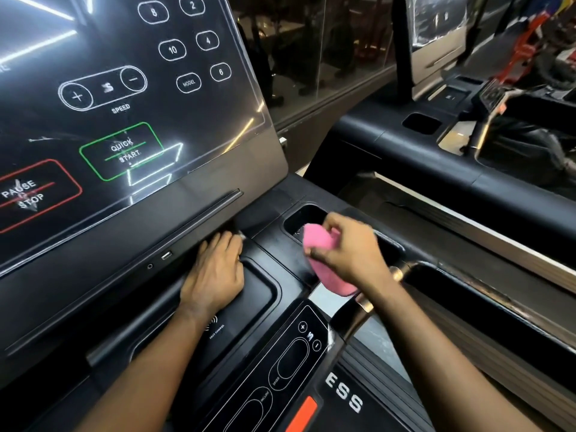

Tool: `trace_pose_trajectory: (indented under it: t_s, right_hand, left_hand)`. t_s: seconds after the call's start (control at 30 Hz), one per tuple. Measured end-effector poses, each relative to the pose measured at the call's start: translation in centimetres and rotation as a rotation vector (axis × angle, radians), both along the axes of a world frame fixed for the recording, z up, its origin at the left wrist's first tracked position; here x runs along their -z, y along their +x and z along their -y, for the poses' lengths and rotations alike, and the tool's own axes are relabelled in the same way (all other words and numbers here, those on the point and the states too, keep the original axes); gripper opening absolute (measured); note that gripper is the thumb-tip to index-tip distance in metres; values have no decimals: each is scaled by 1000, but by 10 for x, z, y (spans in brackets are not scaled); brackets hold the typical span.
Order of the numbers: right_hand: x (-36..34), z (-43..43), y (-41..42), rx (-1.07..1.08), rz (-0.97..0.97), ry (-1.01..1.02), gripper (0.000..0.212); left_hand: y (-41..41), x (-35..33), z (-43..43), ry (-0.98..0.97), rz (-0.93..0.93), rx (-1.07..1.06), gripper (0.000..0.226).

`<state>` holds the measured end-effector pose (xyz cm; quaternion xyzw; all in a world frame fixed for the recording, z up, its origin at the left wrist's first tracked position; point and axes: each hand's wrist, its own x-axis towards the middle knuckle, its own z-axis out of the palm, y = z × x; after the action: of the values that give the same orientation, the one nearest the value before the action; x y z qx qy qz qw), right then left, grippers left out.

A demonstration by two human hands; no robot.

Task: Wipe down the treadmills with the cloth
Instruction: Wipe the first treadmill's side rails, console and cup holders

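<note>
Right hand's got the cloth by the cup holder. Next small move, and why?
Probably push the pink cloth forward into the cup holder and wipe its recess: the right hand grips the cloth at the holder's near edge, and the left hand rests on the charging tray, off that path.

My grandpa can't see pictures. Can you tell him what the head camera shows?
A person's right hand holds a pink cloth over the black treadmill, by a cup holder. The left hand rests on a tray below the big button screen.
</note>
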<state>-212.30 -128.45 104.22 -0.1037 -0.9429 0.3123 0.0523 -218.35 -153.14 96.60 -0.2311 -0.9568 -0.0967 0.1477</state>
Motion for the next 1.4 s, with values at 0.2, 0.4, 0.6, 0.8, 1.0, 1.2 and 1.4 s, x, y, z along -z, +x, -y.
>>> trace_pose_trajectory:
  t_s: [0.2,0.4,0.6,0.8,1.0,1.2,1.4]
  right_hand:
    - [-42,-41,-18,-38,-235,-99,56]
    - [-64,-51,-18,-219,-301,-126,51]
    - [-74,-47,-22,-662,-112,-655,23]
    - [23,-9,-73,-525,78,-132,44]
    - [74,25,-20,-473,161,389,65]
    - [75,55,-73,-398,148,383,62]
    - [77,46,-58,-539,4,401,62]
  left_hand:
    - [1,-2,0,5,12,-4,17]
    - [2,-3,-1,9,5,-13,17]
    - [1,-2,-1,16,-6,-20,21]
    - [2,-3,-2,24,-22,-9,20]
    - [-1,1,-2,8,-47,-7,19]
    - [-5,3,-1,19,-47,-17,19]
    - [-2,2,-1,28,-42,-9,15]
